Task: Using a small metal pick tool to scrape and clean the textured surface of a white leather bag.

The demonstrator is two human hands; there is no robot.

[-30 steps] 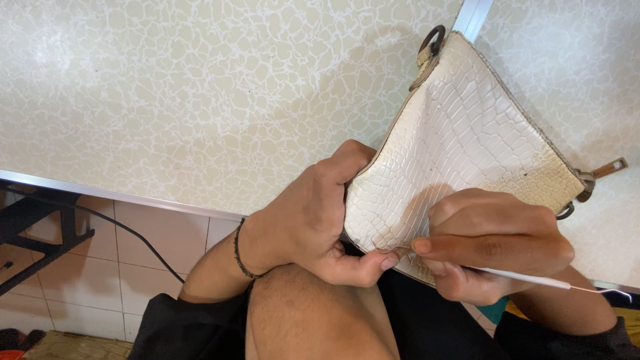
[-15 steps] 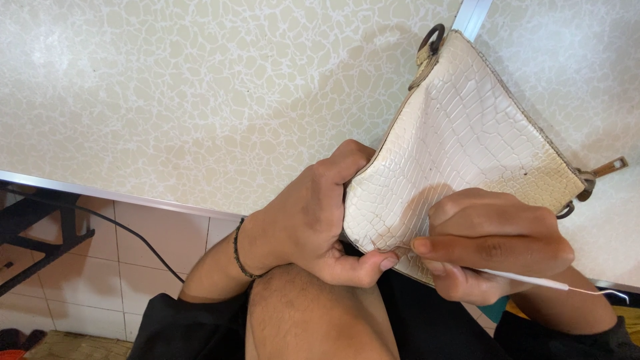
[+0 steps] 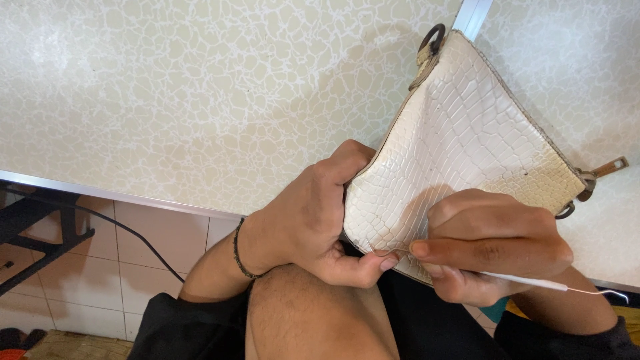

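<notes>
Bag (image 3: 467,153): cream-white, embossed scale pattern; dark ring (image 3: 432,39) at far corner. Table (image 3: 200,100): pale cream, white crackle veining; silver trim along near edge. Wristband (image 3: 239,250): dark, beaded. Tool (image 3: 533,283): white shaft, silver wire tip. Floor tiles (image 3: 133,260): pale pink. Shorts (image 3: 180,327): black.

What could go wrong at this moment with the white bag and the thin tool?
The thin white tool works at the edge of the white bag, right beside the left hand thumb, so a slip might prick it. The right hand hides the tip, so it could also scratch the textured surface.
</notes>
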